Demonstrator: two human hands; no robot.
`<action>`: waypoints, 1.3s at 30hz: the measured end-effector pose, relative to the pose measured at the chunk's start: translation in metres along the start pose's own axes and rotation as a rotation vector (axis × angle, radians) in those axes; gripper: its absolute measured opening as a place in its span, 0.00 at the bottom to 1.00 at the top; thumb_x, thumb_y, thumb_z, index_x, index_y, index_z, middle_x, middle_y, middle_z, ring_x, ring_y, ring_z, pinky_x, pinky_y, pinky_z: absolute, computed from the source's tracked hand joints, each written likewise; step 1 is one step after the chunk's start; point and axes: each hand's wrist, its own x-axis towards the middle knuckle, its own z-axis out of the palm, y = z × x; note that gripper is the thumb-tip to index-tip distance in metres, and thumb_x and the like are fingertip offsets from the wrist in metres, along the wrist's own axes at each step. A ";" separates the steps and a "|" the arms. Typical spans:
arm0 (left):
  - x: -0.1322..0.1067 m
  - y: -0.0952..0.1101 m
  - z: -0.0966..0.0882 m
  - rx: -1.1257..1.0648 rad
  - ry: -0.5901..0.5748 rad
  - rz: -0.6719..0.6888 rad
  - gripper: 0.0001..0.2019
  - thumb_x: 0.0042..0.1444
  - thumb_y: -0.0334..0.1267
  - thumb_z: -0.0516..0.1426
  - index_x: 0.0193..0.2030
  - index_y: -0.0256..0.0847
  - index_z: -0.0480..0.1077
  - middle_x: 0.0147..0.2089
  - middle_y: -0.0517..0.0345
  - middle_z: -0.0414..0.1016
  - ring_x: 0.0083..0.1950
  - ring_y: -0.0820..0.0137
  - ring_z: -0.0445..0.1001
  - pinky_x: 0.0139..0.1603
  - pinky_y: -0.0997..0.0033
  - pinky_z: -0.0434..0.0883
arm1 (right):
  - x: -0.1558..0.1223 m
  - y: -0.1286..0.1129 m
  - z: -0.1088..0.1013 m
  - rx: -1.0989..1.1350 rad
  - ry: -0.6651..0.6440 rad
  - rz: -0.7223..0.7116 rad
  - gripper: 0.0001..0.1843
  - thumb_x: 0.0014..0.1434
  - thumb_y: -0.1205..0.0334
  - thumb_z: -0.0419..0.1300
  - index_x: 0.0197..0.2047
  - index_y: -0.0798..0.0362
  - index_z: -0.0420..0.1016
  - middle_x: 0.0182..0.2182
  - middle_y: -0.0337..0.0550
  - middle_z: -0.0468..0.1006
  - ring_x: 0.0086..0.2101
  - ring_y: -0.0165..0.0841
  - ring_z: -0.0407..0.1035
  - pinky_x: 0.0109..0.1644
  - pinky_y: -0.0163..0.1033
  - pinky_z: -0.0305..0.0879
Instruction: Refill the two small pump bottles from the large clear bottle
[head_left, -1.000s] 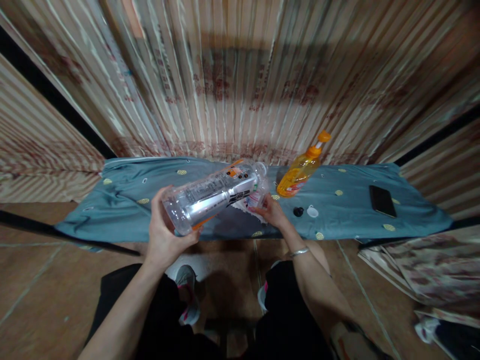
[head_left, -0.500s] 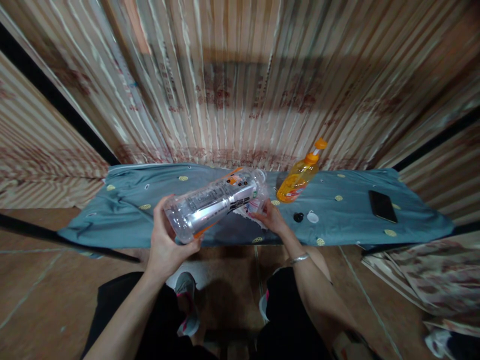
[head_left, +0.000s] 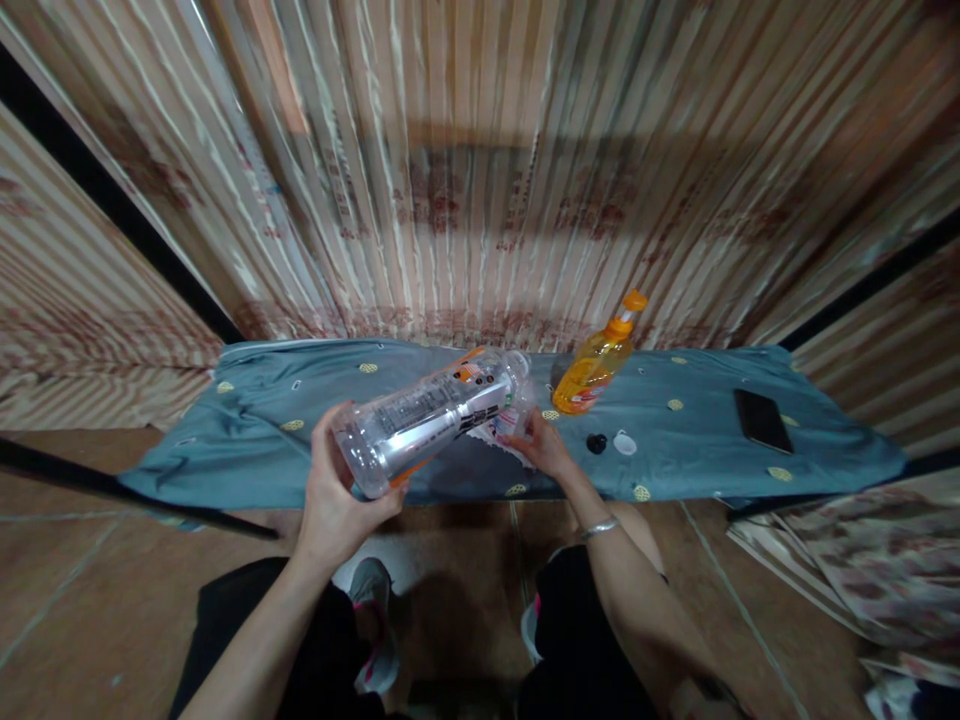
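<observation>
A large clear plastic bottle [head_left: 420,420] with a silver and orange label lies slanted in the air over the cloth-covered table. My left hand [head_left: 337,490] is closed around its base, at the lower left. The bottle's neck points up and right and looks uncapped. Close beneath the neck, my right hand [head_left: 544,445] grips a clear and white plastic piece [head_left: 504,428] with red and blue print and a jagged edge. Its full shape is partly hidden by the bottle and fingers, and I cannot tell whether it touches the bottle.
A dish soap bottle [head_left: 592,370] with orange liquid stands behind my right hand. A small black cap [head_left: 597,443] and a white cap [head_left: 625,442] lie on the blue-grey cloth [head_left: 690,450]. Farther right is a dark phone [head_left: 763,420]. A striped curtain [head_left: 465,200] hangs behind.
The view has tilted slightly, so the table sits a little lower in the picture. Both hands keep their holds, and the bottle stays at nearly the same slant.
</observation>
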 end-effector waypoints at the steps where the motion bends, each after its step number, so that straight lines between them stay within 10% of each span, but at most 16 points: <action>1: 0.000 0.000 0.000 0.000 0.000 0.004 0.42 0.40 0.44 0.70 0.64 0.40 0.65 0.58 0.45 0.77 0.57 0.54 0.81 0.54 0.60 0.82 | 0.000 0.000 0.000 0.004 0.001 -0.002 0.25 0.50 0.50 0.73 0.47 0.47 0.70 0.39 0.46 0.86 0.38 0.47 0.81 0.42 0.49 0.77; 39: 0.000 0.015 -0.007 0.074 -0.062 -0.109 0.44 0.39 0.45 0.68 0.65 0.38 0.61 0.56 0.44 0.77 0.55 0.52 0.82 0.56 0.52 0.82 | -0.002 0.004 0.000 -0.029 -0.003 0.012 0.27 0.50 0.43 0.71 0.47 0.47 0.69 0.38 0.46 0.85 0.38 0.48 0.82 0.43 0.51 0.80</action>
